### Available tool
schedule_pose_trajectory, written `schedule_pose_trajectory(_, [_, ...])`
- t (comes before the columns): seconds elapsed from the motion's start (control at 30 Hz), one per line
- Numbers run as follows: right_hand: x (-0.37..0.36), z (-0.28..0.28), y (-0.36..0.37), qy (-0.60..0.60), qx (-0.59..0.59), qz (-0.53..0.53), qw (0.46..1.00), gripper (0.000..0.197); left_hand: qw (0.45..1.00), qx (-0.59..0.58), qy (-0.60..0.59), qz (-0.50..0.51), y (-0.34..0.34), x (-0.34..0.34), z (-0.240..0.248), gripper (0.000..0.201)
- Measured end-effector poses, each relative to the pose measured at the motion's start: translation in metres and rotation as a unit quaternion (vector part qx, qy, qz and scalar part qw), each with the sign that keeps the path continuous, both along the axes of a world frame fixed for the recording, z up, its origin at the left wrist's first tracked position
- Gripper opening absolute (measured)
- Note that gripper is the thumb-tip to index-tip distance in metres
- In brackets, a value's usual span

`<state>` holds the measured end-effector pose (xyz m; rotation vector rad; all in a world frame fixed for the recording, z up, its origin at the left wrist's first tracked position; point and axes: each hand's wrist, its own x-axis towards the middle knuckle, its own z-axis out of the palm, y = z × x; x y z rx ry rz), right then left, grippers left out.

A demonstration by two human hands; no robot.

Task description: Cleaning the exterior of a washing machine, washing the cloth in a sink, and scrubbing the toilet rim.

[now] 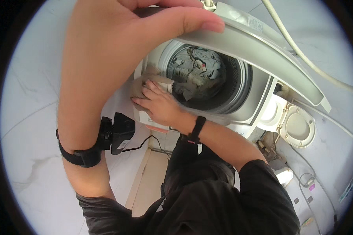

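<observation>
Washing machine (258, 92) is sitting in front of the person, lid (271, 62) tilting up, drum (234, 72) holding laundry (202, 64). Left hand (139, 21) is gripping the lid; right hand (161, 105) is pressing on a brownish cloth (137, 89) beside the drum, can't tell if grasping.

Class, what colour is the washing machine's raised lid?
The raised lid is pale silvery grey; the head view shows it best.

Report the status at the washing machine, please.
Left hand on raised lid; right hand on brownish cloth beside drum; laundry inside; drum's middle unobstructed.
</observation>
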<state>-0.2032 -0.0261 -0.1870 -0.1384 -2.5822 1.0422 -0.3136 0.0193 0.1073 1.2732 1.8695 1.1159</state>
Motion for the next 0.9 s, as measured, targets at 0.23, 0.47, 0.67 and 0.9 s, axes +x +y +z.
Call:
schedule_pose_trajectory(0.23, [-0.090,0.031,0.106,0.040,0.050,-0.089,0.994,0.050,0.995,-0.002,0.097,0.005,0.002,-0.020,-0.013,0.025])
schedule_pose_trajectory(0.47, [-0.025,-0.015,0.019,0.088,0.075,0.091,0.989,0.034,0.986,0.019,0.163,-0.009,0.023,-0.039,-0.022,0.026])
schedule_pose_trajectory(0.67, [-0.004,-0.007,0.030,0.010,0.065,0.117,0.991,0.049,0.972,-0.002,0.234,0.011,0.036,-0.049,-0.013,0.030])
schedule_pose_trajectory(0.9, [-0.062,0.008,0.144,0.018,0.202,-0.091,0.975,0.060,0.957,0.050,0.283,0.026,0.041,-0.063,-0.015,0.030])
